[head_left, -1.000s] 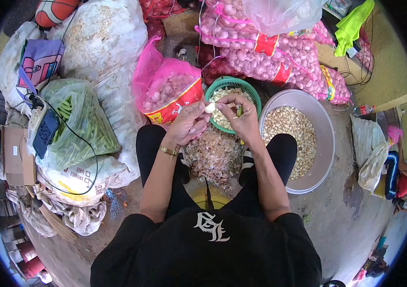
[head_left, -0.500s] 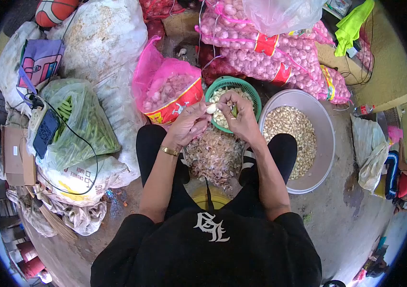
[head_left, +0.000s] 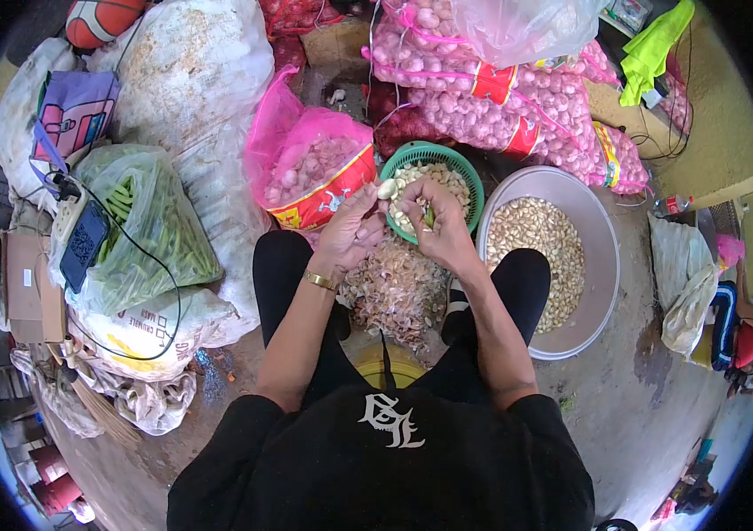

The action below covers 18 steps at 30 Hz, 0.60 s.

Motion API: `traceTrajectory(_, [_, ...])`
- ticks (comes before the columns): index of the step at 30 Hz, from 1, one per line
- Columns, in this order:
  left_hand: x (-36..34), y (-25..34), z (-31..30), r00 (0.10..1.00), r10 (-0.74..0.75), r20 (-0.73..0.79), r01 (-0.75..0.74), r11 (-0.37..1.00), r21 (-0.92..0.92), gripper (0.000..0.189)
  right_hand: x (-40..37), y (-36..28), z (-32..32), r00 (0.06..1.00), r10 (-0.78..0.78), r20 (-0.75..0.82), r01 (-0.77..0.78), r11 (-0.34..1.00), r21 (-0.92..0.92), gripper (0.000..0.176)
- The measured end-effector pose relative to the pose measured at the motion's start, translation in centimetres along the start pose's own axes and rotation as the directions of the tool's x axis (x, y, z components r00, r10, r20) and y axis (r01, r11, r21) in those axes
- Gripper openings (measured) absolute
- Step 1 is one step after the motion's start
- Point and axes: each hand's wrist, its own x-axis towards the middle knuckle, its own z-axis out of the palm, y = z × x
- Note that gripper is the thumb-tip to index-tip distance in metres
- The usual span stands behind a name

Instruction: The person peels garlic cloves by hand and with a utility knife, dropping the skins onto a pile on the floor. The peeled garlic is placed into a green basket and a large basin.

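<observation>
Between the thumb and fingertips of my left hand point(head_left: 350, 232) is a pale peeled garlic clove point(head_left: 386, 188). It is held over the near left rim of a green plastic basket point(head_left: 477, 188) with garlic cloves inside. My right hand point(head_left: 441, 226) is closed just right of the clove, a small gap away from it. A small greenish object point(head_left: 429, 215) shows at its fingers, too covered to name. Beneath both hands lies a heap of papery garlic skins point(head_left: 397, 288), between my knees.
A wide pale basin point(head_left: 602, 265) of cloves stands by my right knee. An open pink mesh bag of garlic point(head_left: 310, 168) sits ahead on the left, stacked garlic sacks point(head_left: 518, 115) ahead on the right. A bag of green beans point(head_left: 159, 230) lies left.
My right hand has drawn slightly down and away from the clove, which its fingers were touching before. My left hand has tilted a little, still with the clove.
</observation>
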Motion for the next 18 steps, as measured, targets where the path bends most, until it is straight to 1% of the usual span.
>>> traceTrajectory(2, [-0.1,0.2,0.2,1.000,0.028,0.001,-0.027,0.995,-0.100,0.026,-0.2,0.0,0.0,0.999,-0.045,-0.003,0.045,0.996,-0.079,0.007])
traceTrajectory(3, [-0.1,0.2,0.2,1.000,0.028,0.001,-0.027,0.995,-0.100,0.026,-0.3,0.0,0.0,0.999,-0.045,-0.003,0.045,0.996,-0.079,0.007])
traceTrajectory(5, [-0.3,0.3,0.2,1.000,-0.017,0.002,0.017,0.978,-0.208,0.026,-0.5,-0.2,0.0,0.997,0.046,0.061,-0.046,0.999,0.002,0.007])
traceTrajectory(9, [-0.3,0.3,0.3,0.999,-0.035,0.006,0.036,0.980,-0.198,0.029,-0.9,0.1,-0.1,0.997,0.051,0.060,-0.053,0.998,0.020,0.008])
traceTrajectory(11, [-0.1,0.1,-0.2,0.995,-0.033,0.094,0.056,0.964,-0.259,0.031,-1.0,0.3,-0.4,0.997,0.081,0.014,-0.081,0.997,0.004,0.008])
traceTrajectory(15, [0.3,0.1,0.3,0.995,-0.025,0.102,0.051,0.962,-0.268,0.032,-1.3,0.3,-1.3,0.993,0.113,0.013,-0.113,0.994,-0.007,0.007])
traceTrajectory(17, [0.8,0.0,1.0,0.996,-0.066,-0.056,0.053,0.977,-0.204,0.032,-1.4,0.0,-1.8,0.992,0.112,0.052,-0.110,0.993,-0.043,0.006])
traceTrajectory(18, [1.7,-0.4,1.2,0.996,-0.070,-0.054,0.058,0.977,-0.205,0.032,-1.6,0.3,-2.1,0.992,0.116,0.049,-0.114,0.993,-0.045,0.006])
